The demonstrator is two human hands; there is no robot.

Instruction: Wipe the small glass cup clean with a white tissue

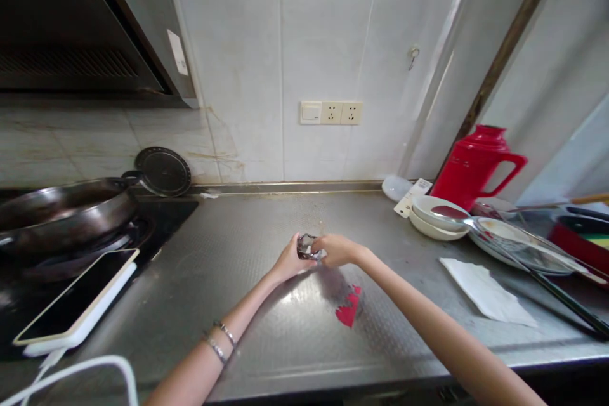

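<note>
Above the middle of the steel counter, my left hand is wrapped round a small dark-rimmed container with a shiny inside. My right hand reaches to its right side, fingers bent together at the opening; something pale shows by the fingertips, too small to name. Torn red pieces lie on the counter just below my right hand. Two bracelets are on my left wrist.
At left, a phone with a white cable and a pan rest on the black stove. At right are a red thermos, stacked bowls, a plate with utensils, and white paper. Steel counter lies between.
</note>
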